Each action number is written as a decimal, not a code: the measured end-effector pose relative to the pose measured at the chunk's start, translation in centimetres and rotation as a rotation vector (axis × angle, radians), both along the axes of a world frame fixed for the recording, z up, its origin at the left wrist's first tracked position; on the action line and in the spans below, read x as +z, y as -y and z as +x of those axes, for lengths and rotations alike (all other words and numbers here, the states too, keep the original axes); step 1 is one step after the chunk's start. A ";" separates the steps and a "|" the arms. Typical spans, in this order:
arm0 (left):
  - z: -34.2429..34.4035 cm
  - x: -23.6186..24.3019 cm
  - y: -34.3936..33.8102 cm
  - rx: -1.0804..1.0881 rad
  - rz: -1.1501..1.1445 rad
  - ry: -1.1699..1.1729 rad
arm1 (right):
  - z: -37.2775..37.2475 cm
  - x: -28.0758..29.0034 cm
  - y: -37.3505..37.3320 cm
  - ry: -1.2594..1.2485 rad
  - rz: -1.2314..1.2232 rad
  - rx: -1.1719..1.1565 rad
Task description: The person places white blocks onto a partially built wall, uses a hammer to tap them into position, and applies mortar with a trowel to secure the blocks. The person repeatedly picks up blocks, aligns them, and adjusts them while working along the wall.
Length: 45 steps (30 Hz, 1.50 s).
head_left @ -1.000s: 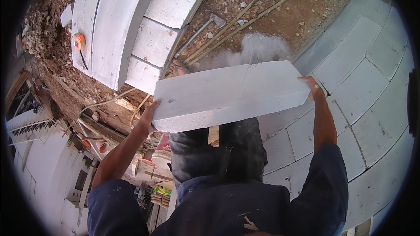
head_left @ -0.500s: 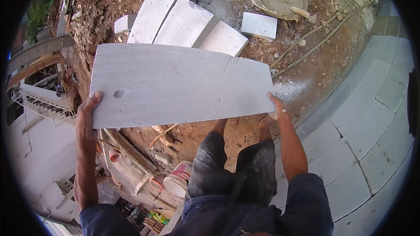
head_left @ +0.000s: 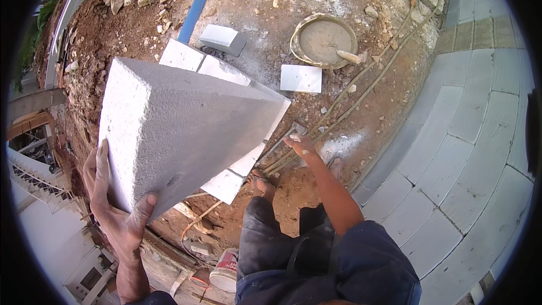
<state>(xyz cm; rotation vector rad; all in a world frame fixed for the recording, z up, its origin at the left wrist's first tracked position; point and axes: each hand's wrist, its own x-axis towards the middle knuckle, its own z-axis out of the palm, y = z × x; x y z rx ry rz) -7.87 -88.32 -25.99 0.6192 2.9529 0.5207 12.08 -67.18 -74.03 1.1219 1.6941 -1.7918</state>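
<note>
My left hand (head_left: 121, 209) grips the near end of a large white concrete block (head_left: 186, 130), thumb on one face and fingers on the end. The block is tilted, its far end pointing right over other white blocks (head_left: 224, 185) on the ground, which it partly hides. My right hand (head_left: 300, 144) is off the block, just beyond its far end, with fingers drawn together. A slim grey piece (head_left: 276, 146) lies against its fingertips; its kind is not clear.
A round tub of grey mortar (head_left: 323, 38) stands ahead beside a small white block (head_left: 301, 78). Another small block (head_left: 222, 39) lies near a blue strip (head_left: 195, 16). Thin poles (head_left: 367, 73) cross the soil. A curved block wall (head_left: 440, 181) runs along the right; a bucket (head_left: 224, 271) stands below.
The long block has swung from flat across my view to a tilted, end-on position at the left. My right hand has let go of it and moved left.
</note>
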 end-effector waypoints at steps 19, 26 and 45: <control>8.1 1.3 3.9 0.214 -0.259 0.011 | -19.8 -7.6 -36.3 0.274 0.833 0.936; 9.8 1.3 1.8 0.209 -0.277 0.012 | -17.6 1.3 -42.7 0.271 0.905 1.029; 13.3 -2.0 -4.8 0.583 -0.044 -0.179 | -10.6 4.7 -41.6 0.338 0.003 0.190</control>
